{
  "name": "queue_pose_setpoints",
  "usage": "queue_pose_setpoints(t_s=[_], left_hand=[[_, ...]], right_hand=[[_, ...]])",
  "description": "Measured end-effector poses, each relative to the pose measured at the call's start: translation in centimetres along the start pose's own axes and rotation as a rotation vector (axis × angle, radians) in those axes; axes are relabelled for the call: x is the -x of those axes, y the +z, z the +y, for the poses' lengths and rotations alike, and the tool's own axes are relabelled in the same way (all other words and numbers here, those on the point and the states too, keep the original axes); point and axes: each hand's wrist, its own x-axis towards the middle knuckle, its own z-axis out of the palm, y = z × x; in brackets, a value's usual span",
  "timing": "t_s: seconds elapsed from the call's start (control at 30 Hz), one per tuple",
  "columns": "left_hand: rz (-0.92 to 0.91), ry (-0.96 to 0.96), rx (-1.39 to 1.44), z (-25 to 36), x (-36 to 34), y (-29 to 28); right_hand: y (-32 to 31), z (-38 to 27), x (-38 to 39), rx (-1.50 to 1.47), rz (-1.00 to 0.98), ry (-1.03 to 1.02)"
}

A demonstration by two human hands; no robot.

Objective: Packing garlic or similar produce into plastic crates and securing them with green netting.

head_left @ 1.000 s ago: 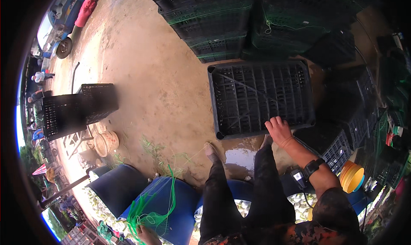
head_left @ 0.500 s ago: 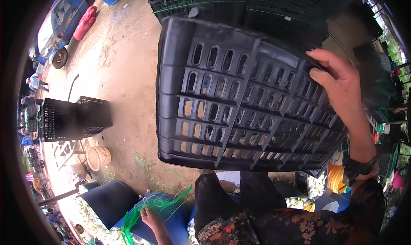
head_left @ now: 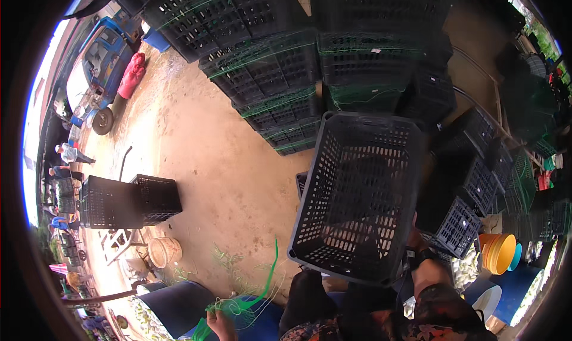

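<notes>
Black plastic crate (head_left: 357, 198) hung tipped before the person, its open mouth up, the right hand (head_left: 417, 245) mostly hidden behind its rim, grip unclear; the left hand (head_left: 219, 324) pinched green netting (head_left: 250, 299), whose loose strands could snag the crate's lattice

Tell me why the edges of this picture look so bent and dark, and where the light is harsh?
Head view: the fisheye lens bows the stacked black crates toward a black circular rim; sunlight washes out the far left edge beside the blue vehicle; the black crate held up close is shaded inside and hides the right hand; the left hand, holding green netting, lies in shade at the lower edge.
</notes>
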Motion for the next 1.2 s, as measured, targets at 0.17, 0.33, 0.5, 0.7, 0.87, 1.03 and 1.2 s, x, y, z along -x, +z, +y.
queue_pose_setpoints(t_s=[0.17, 0.33, 0.5, 0.7, 0.87, 1.03, 1.2], left_hand=[[0.061, 0.126, 0.019, 6.2, -1.4, 1.8], [-0.033, 0.634, -0.233, 12.7, -5.9, 6.5], [-0.156, 0.648, -0.121, 19.4, -7.6, 10.9], [-0.519, 0.776, 0.067, 30.8, -6.1, 21.3], [-0.675, 0.892, 0.117, 34.5, -3.6, 26.3], [-0.683, 1.234, -0.083, 35.1, 0.7, 28.2], [-0.697, 1.575, -0.221, 33.3, 5.5, 27.9]], right_hand=[[0.9, -0.3, 0.9, 0.221, 0.170, -0.174], [-3.2, -3.6, -1.7, -0.288, 0.195, -0.147], [1.4, -4.1, -2.8, 0.909, 0.546, -0.389], [4.3, -4.8, 0.1, 0.998, 0.431, -0.357], [5.4, -5.3, 0.0, 1.296, 0.511, -0.305], [22.2, -14.5, 6.3, 0.734, 0.183, -0.722], [29.5, -15.8, 6.5, 0.790, -0.064, -0.708]])
